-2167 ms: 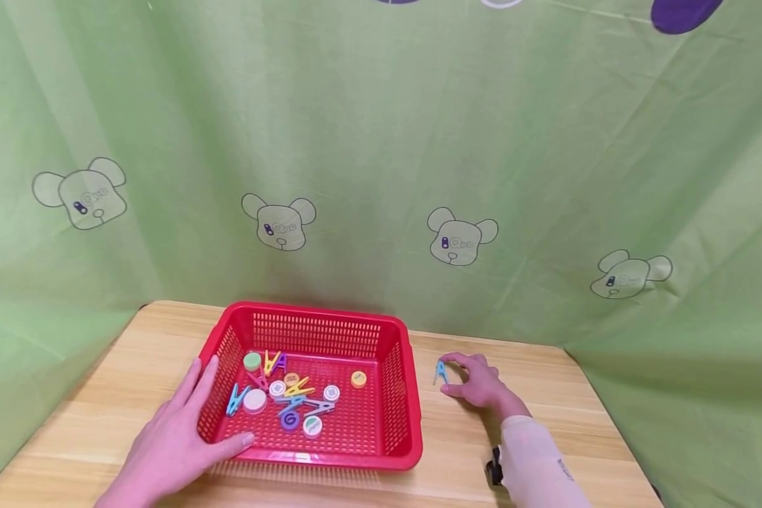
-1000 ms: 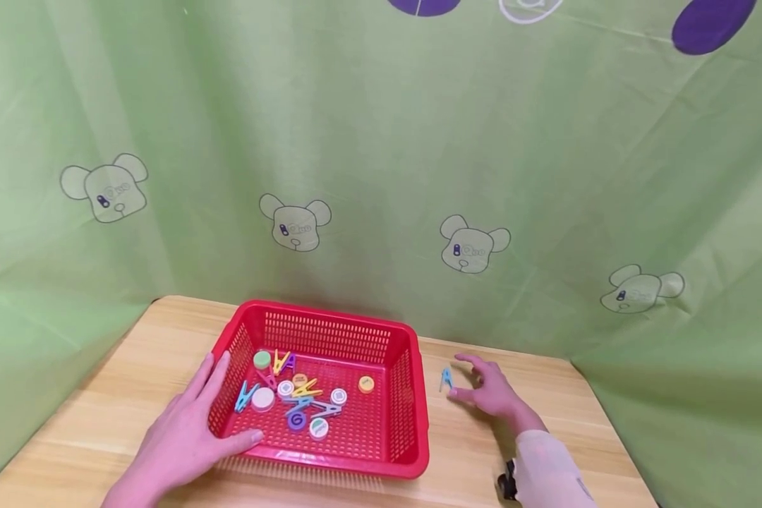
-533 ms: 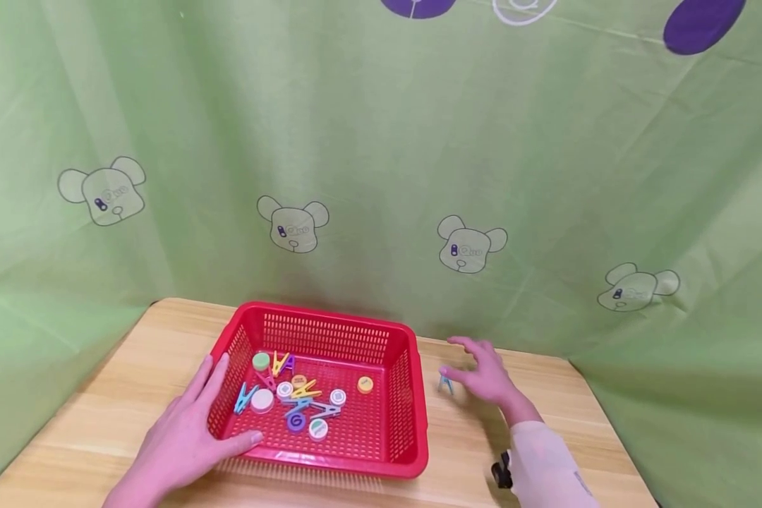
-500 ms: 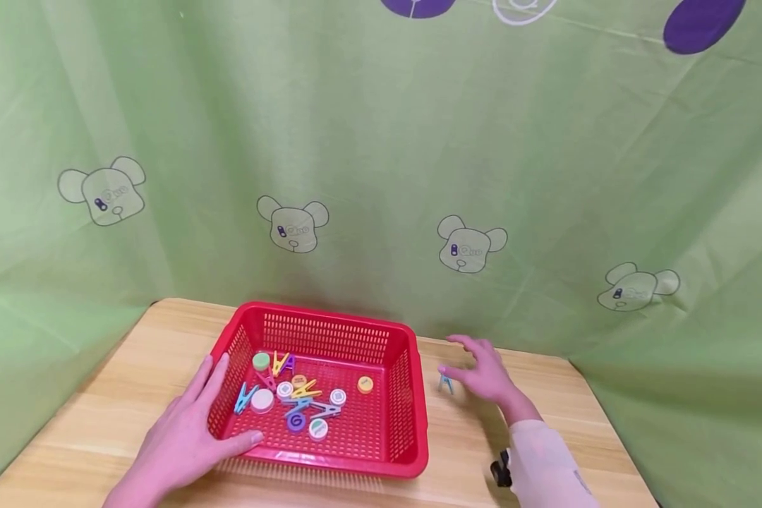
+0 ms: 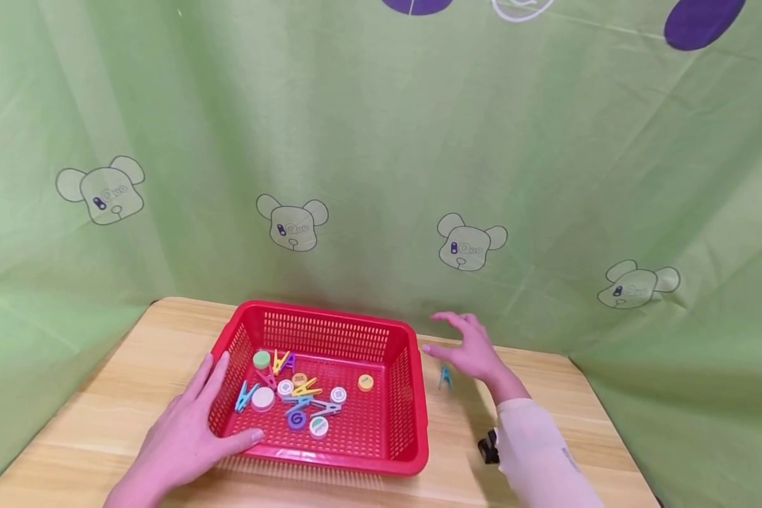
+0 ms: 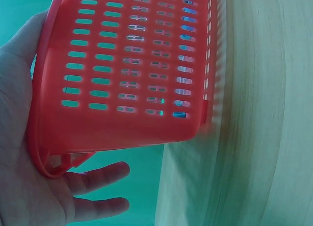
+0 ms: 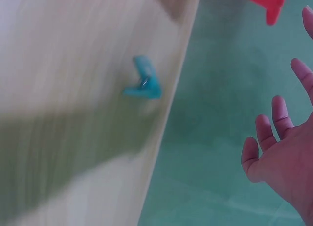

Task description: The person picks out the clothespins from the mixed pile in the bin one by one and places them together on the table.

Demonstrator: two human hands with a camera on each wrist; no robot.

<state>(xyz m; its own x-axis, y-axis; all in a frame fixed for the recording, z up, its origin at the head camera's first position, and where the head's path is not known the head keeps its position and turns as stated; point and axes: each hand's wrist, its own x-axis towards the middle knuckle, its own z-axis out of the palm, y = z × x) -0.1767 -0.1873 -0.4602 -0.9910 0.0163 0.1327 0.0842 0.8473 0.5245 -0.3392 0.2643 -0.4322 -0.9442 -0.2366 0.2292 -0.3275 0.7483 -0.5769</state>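
While left hand (image 5: 180, 430) rests straight-fingered on red basket (image 5: 362, 418), right hand (image 5: 470, 349) hovers spread wide near lone blue clothespin (image 5: 444, 376).

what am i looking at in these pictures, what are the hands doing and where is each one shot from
There is no machine here, only a person's two bare hands. A camera on the head takes the wide picture; one on each wrist takes the close ones. On the table stands a red basket with caps and clips in it, and one blue clip sits to its right. The left hand rests against the basket's near left corner. The right hand is near that blue clip but holds nothing.
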